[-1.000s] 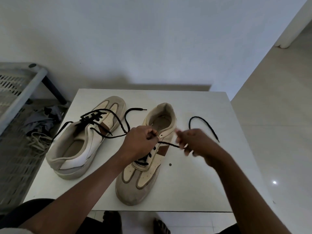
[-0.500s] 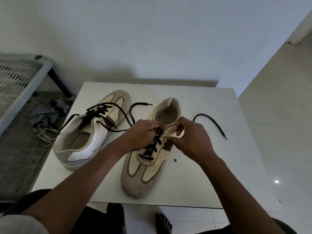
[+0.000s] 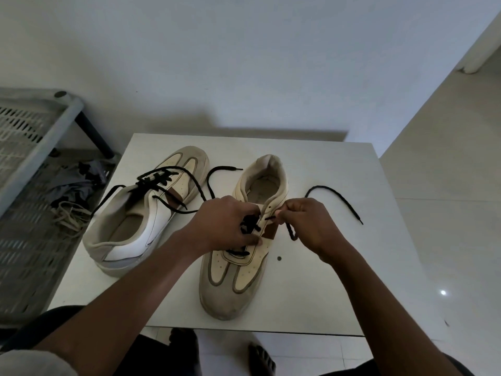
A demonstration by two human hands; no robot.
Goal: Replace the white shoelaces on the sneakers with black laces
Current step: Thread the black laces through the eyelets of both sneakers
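While you sit at the white table [image 3: 325,294], both of your hands are on the sneaker [image 3: 238,275] right in front of you. Its toe points at you and its heel points at the wall.

Your left hand [image 3: 225,223] lies on top of the shoe, over its middle. Its fingers are curled down and grip the crossed part of the black lace [image 3: 336,195] there.

Your right hand [image 3: 309,223] is just beside the shoe's right side. Its fingers are bent, and finger and thumb pinch the lace right by a hole. A small loop of lace hangs under this hand. The rest of the lace lies on the table past your right hand, and its tip is far out to the right.

To the left lies the other sneaker [image 3: 135,229], with a second black lace [image 3: 160,180] in it and its ends loose. Down on the floor on the left lie the white laces [image 3: 67,215].
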